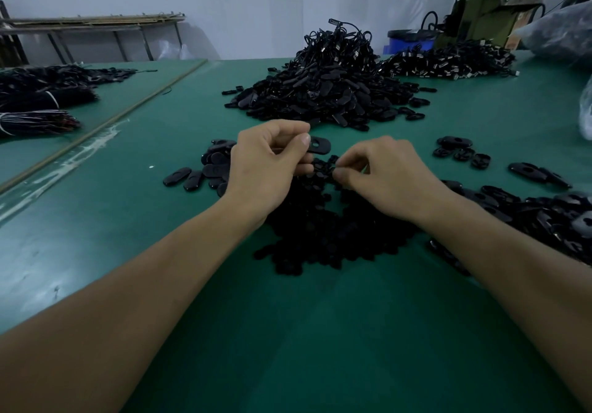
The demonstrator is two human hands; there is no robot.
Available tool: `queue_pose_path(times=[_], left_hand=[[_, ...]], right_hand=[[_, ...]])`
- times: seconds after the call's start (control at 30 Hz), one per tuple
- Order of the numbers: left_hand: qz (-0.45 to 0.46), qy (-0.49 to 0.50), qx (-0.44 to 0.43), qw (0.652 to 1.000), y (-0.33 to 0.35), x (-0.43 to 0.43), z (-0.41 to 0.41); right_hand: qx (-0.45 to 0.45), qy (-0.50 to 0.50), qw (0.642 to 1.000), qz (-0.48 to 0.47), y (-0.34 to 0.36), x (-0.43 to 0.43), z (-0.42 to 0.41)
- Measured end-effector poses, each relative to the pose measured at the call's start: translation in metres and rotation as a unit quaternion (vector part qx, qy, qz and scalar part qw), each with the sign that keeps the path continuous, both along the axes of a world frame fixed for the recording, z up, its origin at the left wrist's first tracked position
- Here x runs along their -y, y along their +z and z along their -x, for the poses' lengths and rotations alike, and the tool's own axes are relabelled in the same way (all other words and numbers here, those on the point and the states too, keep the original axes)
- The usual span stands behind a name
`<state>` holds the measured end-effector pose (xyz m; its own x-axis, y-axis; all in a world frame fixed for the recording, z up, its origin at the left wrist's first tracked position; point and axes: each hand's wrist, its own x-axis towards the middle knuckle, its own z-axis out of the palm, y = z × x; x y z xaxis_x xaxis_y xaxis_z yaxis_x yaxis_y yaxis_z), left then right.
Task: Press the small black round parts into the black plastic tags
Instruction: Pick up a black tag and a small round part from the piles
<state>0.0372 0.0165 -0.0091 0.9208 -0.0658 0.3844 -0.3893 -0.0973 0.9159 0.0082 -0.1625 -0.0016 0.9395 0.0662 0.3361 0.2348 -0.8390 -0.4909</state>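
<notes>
From the head camera, the one view there is, both bare forearms reach out over the green table (128, 227) and the hands meet about midway between its near and far edges.

The left hand (266, 166) is closed in a pinch, thumb on top, gripping one black plastic tag (320, 145) by its end. The tag's free end, with its open hole, sticks out toward the other hand, lifted just clear of the table.

The right hand (384, 172) has its fingers curled, with their tips drawn together at the top of the heap of small round parts (320, 230), which spreads from under both hands toward the near edge. Whether a part is already between those fingertips I cannot tell; everything there is black on black.

A few loose tags (205, 172) lie just beside the left hand. A bigger spill of tags (544, 217) runs to the right edge, and a tall mound of tags (320, 92) sits toward the far edge.

The risks look plain enough to me:
- The tag is held by one end only, so a push on the hole end could twist it or lever it out of the pinch.
- A part that small could slip and drop back into the heap unnoticed.
- In this dim light a part could go in crooked, or two could come up stuck together.
</notes>
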Motion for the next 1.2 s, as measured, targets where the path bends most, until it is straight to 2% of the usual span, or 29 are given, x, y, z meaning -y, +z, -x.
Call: queue_pose_path(times=[0.1,0.47,0.93,1.2], left_hand=[[-0.011,0.018,0.002,1.000,0.000,0.000,-0.001],[-0.008,0.045,0.003,0.999,-0.003,0.000,-0.003],[-0.013,0.035,-0.005,0.999,-0.003,0.000,-0.003],[-0.006,0.022,-0.018,1.000,-0.002,0.000,-0.001]], right_hand=[[-0.045,-0.002,0.997,0.059,0.000,-0.003,0.001],[-0.028,-0.008,0.997,0.075,0.000,-0.009,0.000],[-0.027,-0.022,0.993,0.114,0.002,-0.010,0.003],[-0.025,-0.031,0.994,0.102,0.002,-0.006,0.003]])
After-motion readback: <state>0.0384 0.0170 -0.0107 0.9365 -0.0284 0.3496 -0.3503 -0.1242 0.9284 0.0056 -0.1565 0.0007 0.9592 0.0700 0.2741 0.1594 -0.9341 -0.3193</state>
